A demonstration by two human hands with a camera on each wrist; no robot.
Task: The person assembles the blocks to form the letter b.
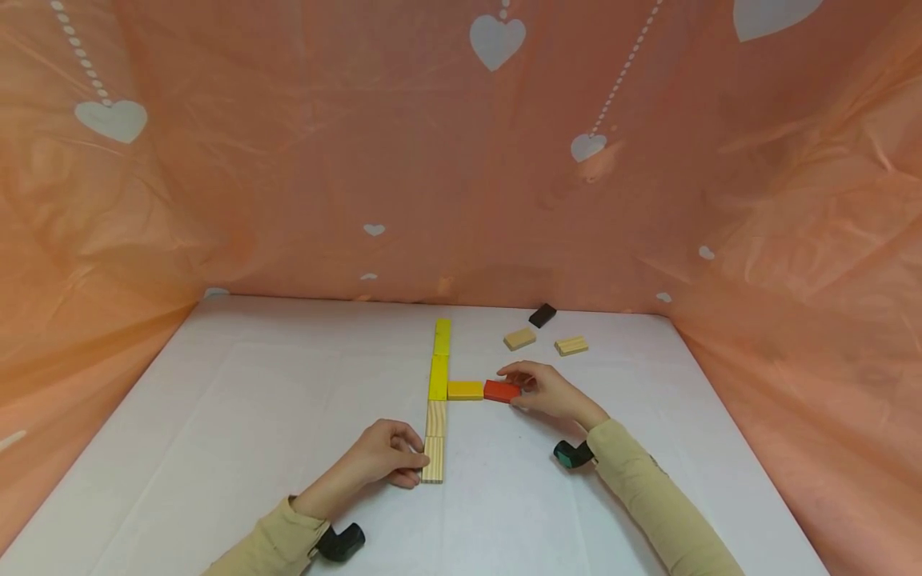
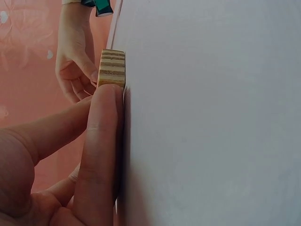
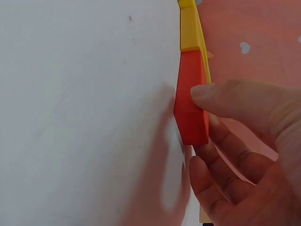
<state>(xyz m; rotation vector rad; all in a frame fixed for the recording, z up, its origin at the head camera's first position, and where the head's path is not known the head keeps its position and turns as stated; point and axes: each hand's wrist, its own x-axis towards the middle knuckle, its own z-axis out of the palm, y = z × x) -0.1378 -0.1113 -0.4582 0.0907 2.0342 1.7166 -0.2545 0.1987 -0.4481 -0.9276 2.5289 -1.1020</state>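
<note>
My left hand (image 1: 389,452) is at the near end of a column of blocks, its fingertips against the left edge of a plain wooden block (image 1: 434,460). In the left wrist view, a straight finger reaches that block's striped end (image 2: 113,68). My right hand (image 1: 543,390) pinches a red block (image 3: 192,87), thumb on the near side and fingers behind. The red block's left end meets an orange-yellow block (image 1: 465,390), slightly angled to it. That one abuts the column, where another plain block (image 1: 436,416) and two yellow blocks (image 1: 438,378) lie end to end.
Behind my right hand lie a dark block (image 1: 543,315) and two loose plain blocks, one to the left (image 1: 519,339) and one to the right (image 1: 571,346). The white table (image 1: 288,384) ends at an orange cloth (image 1: 324,160) with hearts.
</note>
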